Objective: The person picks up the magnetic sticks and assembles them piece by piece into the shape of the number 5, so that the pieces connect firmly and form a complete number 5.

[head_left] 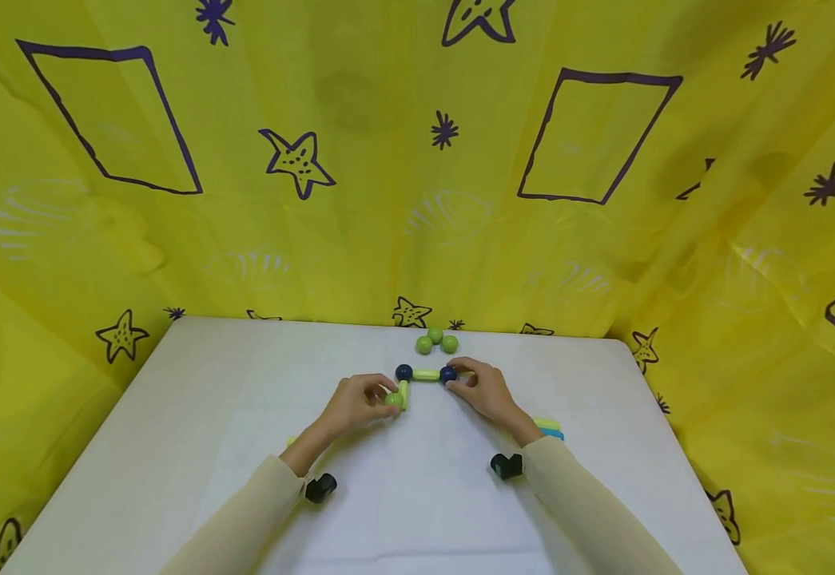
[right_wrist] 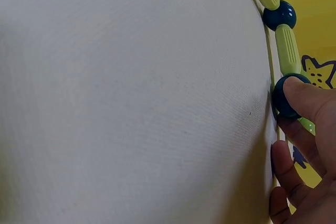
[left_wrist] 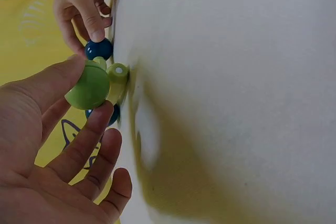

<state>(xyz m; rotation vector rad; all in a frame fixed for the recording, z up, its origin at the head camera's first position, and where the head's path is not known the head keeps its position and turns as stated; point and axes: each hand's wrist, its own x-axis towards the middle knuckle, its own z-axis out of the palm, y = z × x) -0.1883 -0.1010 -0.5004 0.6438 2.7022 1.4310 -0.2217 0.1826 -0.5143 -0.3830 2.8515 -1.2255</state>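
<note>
My left hand [head_left: 359,402] pinches a green ball [left_wrist: 89,86] between thumb and fingertips. That ball is close beside the free end of a yellow-green rod [head_left: 404,392]; whether they touch I cannot tell. The rod's other end joins a dark blue ball [head_left: 404,372]. From there a second yellow-green rod [head_left: 427,374] runs right to another dark blue ball [right_wrist: 286,98]. Thumb and fingers of my right hand [head_left: 485,391] grip this right-hand blue ball. Together the joined pieces form a corner lying on the white table [head_left: 460,495].
Three loose green balls [head_left: 435,336] sit together behind the joined pieces. By the right wrist lie a yellow-green piece [head_left: 547,423] and a blue piece [head_left: 553,434], partly hidden. A yellow bit [head_left: 291,440] peeks out beside the left wrist. Yellow patterned curtain [head_left: 359,239] borders the table.
</note>
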